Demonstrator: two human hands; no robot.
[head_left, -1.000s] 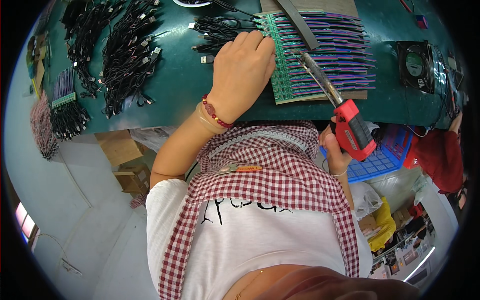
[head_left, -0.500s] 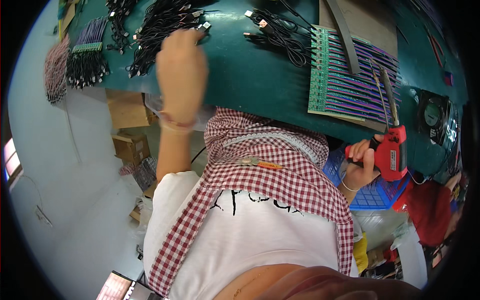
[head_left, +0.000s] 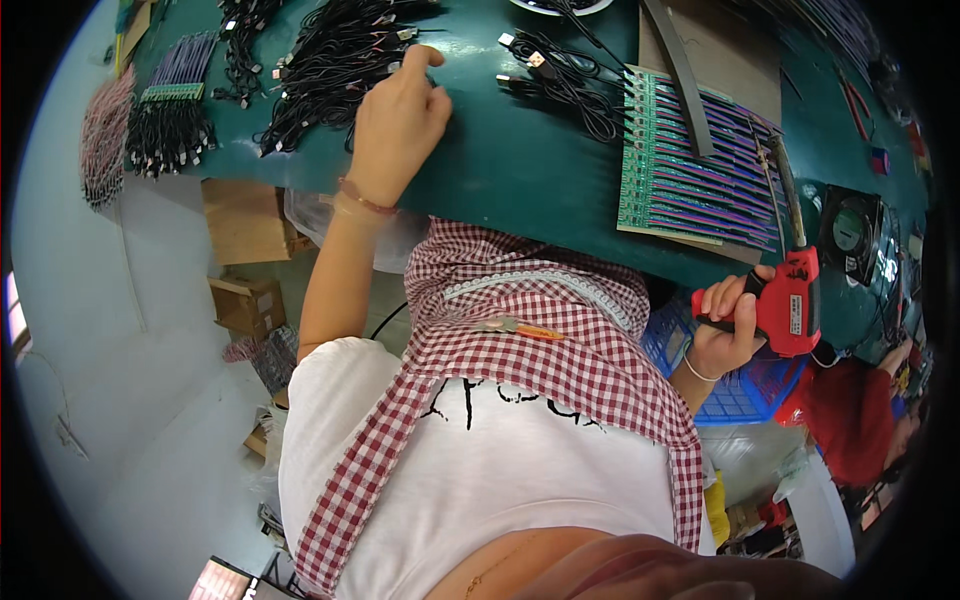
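Observation:
My right hand (head_left: 728, 325) is closed around the handle of a red soldering gun (head_left: 797, 305). The gun's long metal tip points up over the right end of a green circuit board panel (head_left: 637, 165), where purple and blue wires lie in rows. Beside a pile of black USB cables (head_left: 330, 75), my left hand (head_left: 405, 125) hovers over the table, index finger and thumb apart and no object visible between them. Its other fingers are partly hidden. A smaller bundle of black USB cables (head_left: 565, 85) runs toward the panel's left edge.
A grey strip (head_left: 680, 75) lies across the panel, which rests on brown cardboard (head_left: 740, 35). Wired boards (head_left: 175, 92) sit at the table's left end. A black device with a round dial (head_left: 852, 235) stands at right. Below the table edge is a blue basket (head_left: 740, 400).
My left hand has shifted right, away from the cable pile, and its index finger and thumb now show apart. The soldering gun stays in my right hand, nearly still. A white-rimmed bowl appears at the top.

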